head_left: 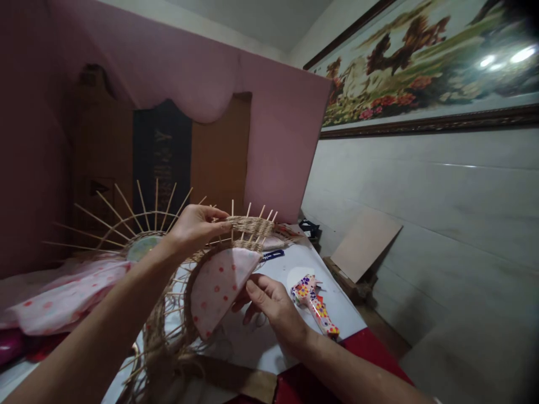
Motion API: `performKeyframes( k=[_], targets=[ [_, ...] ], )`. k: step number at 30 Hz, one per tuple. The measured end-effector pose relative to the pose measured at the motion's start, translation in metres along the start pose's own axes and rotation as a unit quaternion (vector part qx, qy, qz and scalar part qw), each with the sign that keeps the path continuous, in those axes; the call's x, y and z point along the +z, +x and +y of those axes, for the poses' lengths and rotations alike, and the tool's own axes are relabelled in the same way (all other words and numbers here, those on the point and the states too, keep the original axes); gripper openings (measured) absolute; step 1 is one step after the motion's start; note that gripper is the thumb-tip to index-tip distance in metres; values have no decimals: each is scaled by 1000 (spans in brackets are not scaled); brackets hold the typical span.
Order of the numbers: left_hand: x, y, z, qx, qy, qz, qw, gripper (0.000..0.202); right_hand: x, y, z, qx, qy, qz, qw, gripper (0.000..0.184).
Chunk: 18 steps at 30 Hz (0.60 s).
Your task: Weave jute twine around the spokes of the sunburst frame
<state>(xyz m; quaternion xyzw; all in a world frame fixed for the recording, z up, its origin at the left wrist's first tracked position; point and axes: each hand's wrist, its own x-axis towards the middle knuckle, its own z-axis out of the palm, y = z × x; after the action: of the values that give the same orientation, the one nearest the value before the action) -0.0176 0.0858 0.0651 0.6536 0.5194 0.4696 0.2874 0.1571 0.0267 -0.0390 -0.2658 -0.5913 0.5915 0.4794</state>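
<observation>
My left hand (202, 227) is closed on the top woven band of a wicker basket (252, 225), from which thin sticks poke upward. Set against the wicker is a half-round panel (219, 286) covered in pale pink cloth with red dots. My right hand (275, 306) has its thumb and fingers at the straight edge of this panel, seemingly pinching it; the fingertips are partly hidden. To the right of that hand, a flower-patterned glue gun (315, 306) lies on the white tabletop (341, 308).
Behind my left arm stands another stick frame (156, 205) with long spokes fanned out. Dotted cloth (71, 292) is heaped at the left. A slim dark blue tool (273, 256) lies beyond the panel. A pink board (286, 123) rises behind the table, and a flat panel (366, 244) leans on the wall.
</observation>
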Motion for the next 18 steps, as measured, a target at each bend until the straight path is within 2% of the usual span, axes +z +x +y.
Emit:
performKeyframes(
  k=[8,15,18],
  targets=[
    [0,0,-1,12,2,-11,1000,28,2,0,1,3,3,-1,1000,40],
    [1,-2,4,50,10,-15,999,24,2,0,-1,-2,-6,-5,1000,42],
    [0,-4,5,43,14,-16,999,25,3,0,-1,-5,-4,-6,1000,42]
  ],
)
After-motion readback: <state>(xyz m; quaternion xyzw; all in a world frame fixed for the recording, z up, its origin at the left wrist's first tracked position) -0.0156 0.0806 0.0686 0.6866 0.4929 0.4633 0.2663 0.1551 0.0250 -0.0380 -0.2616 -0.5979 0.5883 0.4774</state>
